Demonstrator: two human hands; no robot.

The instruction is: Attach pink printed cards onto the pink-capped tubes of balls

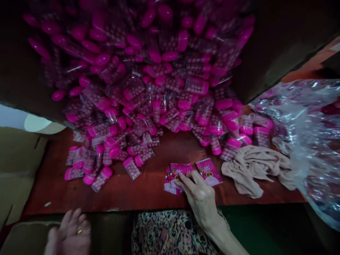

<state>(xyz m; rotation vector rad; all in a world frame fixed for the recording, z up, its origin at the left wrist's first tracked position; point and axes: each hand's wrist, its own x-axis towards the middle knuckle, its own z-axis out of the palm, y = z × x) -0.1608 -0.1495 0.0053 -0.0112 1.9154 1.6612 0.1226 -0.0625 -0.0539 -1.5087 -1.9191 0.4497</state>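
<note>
My right hand is over a few pink printed labels near the table's front edge, its bent fingers closed on one of them. The thumb is mostly hidden. Just right of these fingers lies another pink label with a green and red print. My left hand is at the lower left in front of the table edge, palm up, fingers stretched out and holding nothing; a ring shows on one finger. Nearest to it on the table is a small clear bottle with a pink cap and round pink balls inside.
A large heap of similar bottles spills from a dark box onto the reddish table. A crumpled beige cloth lies to the right, beside a big clear plastic bag. Cardboard stands at the left, below a pale roll.
</note>
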